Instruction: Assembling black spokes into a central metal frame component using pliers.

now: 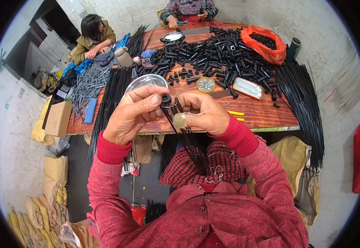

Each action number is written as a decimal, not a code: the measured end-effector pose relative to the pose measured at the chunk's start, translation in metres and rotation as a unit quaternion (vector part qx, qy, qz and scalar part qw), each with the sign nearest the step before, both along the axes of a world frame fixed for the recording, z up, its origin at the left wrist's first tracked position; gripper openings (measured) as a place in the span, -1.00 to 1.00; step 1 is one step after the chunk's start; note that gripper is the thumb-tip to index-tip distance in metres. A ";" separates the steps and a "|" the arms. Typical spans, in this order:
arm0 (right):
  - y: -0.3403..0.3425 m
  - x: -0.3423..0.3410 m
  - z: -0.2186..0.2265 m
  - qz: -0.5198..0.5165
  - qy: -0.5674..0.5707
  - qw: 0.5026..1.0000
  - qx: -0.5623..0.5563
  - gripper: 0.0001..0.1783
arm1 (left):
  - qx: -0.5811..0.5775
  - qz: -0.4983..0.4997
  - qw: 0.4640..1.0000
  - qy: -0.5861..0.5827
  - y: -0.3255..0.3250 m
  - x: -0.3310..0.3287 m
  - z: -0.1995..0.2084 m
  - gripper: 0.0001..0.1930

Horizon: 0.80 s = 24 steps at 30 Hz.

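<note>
Over the near edge of the table, both my hands are raised close together. My left hand (pixel 135 110) pinches a small black ring-shaped fitting (pixel 166 99) between thumb and fingers. Several thin black rods (pixel 193 151) run from there down toward my lap. My right hand (pixel 208 112) is closed on the upper part of these rods, right beside the fitting. A tan round pad (pixel 179 120) covers the tip of my right thumb. How the rods meet the fitting is partly hidden by my fingers. Behind my left hand lies a round metal dish (pixel 147 78).
A large pile of black tubular parts (pixel 205 53) covers the table's far side, with a red bag (pixel 267 58) of parts. Nearer are a round tin (pixel 206 84), a rectangular tin of pins (pixel 248 88) and yellow-handled pliers (pixel 236 113). Long black rods (pixel 302 97) flank both sides. Two people sit opposite.
</note>
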State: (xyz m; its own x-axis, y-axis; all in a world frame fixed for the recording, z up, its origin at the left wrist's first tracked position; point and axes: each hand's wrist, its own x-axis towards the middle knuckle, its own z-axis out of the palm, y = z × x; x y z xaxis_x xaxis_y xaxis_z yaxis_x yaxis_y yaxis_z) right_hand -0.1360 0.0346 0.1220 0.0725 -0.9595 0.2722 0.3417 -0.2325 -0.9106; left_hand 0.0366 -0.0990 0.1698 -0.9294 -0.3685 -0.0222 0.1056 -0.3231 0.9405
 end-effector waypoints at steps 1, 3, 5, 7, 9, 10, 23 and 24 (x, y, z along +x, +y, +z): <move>0.001 0.000 0.001 0.006 -0.008 1.000 0.003 -0.66 | 0.005 0.002 1.000 0.005 -0.001 0.000 -0.001 -0.67; 0.000 -0.001 0.001 0.011 -0.017 1.000 0.006 -0.70 | 0.009 0.003 1.000 0.010 0.000 0.000 -0.001 -0.68; -0.001 -0.002 -0.001 0.022 -0.026 0.999 0.006 -0.69 | 0.018 0.036 0.999 0.022 0.002 -0.003 0.001 -0.69; -0.001 -0.003 -0.002 0.014 -0.016 1.000 0.007 -0.69 | 0.015 0.050 0.998 0.029 0.000 -0.003 0.001 -0.69; -0.001 -0.004 -0.003 0.006 -0.006 1.000 0.007 -0.69 | 0.011 0.063 0.997 0.036 -0.001 -0.005 0.002 -0.69; -0.001 -0.003 -0.003 0.005 -0.013 1.000 0.006 -0.69 | 0.013 0.066 0.997 0.045 0.000 -0.007 0.004 -0.69; 0.001 -0.004 -0.003 0.007 -0.010 1.000 -0.004 -0.73 | 0.010 -0.008 0.999 0.045 -0.003 -0.014 0.007 -0.63; 0.001 -0.003 -0.002 0.006 -0.011 1.000 -0.004 -0.73 | 0.010 -0.009 0.999 0.044 -0.004 -0.014 0.006 -0.63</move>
